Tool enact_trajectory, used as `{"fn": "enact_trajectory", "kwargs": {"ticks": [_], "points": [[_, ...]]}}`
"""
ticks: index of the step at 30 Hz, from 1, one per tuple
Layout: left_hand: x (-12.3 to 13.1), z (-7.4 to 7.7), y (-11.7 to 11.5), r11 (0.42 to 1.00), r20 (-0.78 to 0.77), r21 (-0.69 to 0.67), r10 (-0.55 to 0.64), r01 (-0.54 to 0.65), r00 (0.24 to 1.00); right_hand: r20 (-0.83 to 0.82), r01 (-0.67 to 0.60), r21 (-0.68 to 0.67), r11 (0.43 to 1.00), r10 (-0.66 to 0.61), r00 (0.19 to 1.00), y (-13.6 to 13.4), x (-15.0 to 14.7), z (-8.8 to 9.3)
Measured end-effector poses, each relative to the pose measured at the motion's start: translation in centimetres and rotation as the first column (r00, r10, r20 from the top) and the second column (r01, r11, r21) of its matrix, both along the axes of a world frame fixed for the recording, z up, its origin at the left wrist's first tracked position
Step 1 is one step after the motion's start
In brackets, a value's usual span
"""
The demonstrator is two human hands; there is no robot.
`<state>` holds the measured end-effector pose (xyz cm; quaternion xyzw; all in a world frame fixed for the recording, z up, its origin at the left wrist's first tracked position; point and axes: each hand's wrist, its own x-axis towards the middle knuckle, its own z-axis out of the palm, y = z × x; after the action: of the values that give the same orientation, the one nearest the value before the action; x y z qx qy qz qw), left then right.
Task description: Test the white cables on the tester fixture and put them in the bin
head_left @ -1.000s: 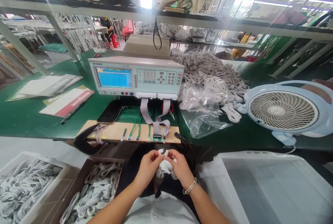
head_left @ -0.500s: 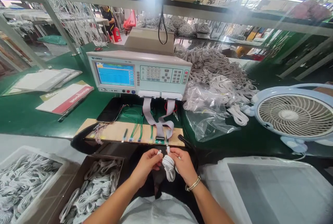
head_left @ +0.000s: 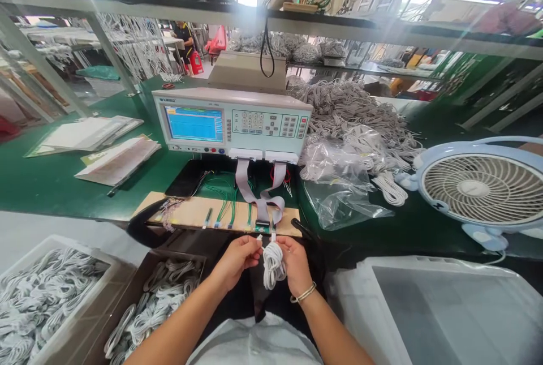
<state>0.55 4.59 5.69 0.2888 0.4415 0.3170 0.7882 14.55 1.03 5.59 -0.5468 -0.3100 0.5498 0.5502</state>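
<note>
A coiled white cable (head_left: 272,266) hangs between my hands in front of the bench edge. My left hand (head_left: 241,257) pinches one connector end of it, with the small white plug (head_left: 259,238) showing at the fingertips. My right hand (head_left: 296,263) is closed on the other end beside the coil; that white connector points up at the circuit board (head_left: 262,228) on the wooden strip (head_left: 190,217). Whether its tip touches the socket there I cannot tell. Grey ribbon cables (head_left: 245,181) run from the board up to the tester (head_left: 233,121) with its lit blue screen.
A box (head_left: 85,320) and a crate (head_left: 112,274) of coiled cables stand at the lower left. A pale bin (head_left: 373,297) is at the lower right. A fan (head_left: 475,189), a plastic bag (head_left: 339,206) and a cable heap (head_left: 352,104) lie on the right. Papers (head_left: 119,161) lie left.
The view has shifted slightly to the left. Both hands still hold the cable ends, and the coil now hangs a little higher and closer to the right hand's fingers.
</note>
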Motion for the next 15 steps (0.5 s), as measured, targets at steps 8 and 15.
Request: {"fn": "enact_trajectory", "kwargs": {"ticks": [8, 15], "points": [[2.5, -0.5, -1.1, 0.967, 0.135, -0.016, 0.254, -0.255, 0.958, 0.343, -0.134, 0.074, 0.988, 0.101, 0.934, -1.1, 1.6, 0.4], [2.1, -0.9, -0.9, 0.976, 0.17, -0.052, 0.219, -0.213, 0.961, 0.151, -0.117, -0.033, 0.993, 0.12, 0.981, -0.7, 0.9, 0.2]]}}
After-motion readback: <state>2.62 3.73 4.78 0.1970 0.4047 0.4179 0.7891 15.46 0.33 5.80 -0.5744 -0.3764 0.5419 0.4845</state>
